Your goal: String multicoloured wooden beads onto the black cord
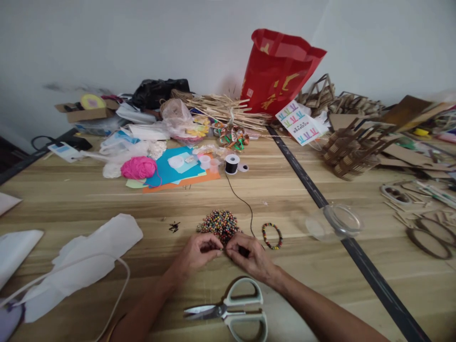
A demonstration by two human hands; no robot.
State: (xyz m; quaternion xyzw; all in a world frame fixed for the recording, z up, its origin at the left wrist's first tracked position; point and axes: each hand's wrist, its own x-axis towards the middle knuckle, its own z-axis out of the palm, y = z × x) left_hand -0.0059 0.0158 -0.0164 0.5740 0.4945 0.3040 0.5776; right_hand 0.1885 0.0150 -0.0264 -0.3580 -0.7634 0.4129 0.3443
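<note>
My left hand [201, 251] and my right hand [251, 254] meet fingertip to fingertip at the near edge of a pile of multicoloured beads [219, 224]. The left thumb and forefinger pinch something tiny, too small to make out. The right fingers are pinched too, by the end of a black cord [244, 200] that runs from a spool [232, 164] behind the beads and passes out of sight at this hand. A finished-looking ring of beads [271, 236] lies right of my right hand. Grey-handled scissors [231, 311] lie nearer to me, blades pointing left.
Short black pieces [174, 227] lie left of the beads. Pink yarn [138, 167], blue sheets [166, 166] and small tubs are farther back. A round clear container [344, 221] and small wicker baskets [351, 152] are on the right, white sheets [89, 251] on the left. A red bag [281, 71] stands behind.
</note>
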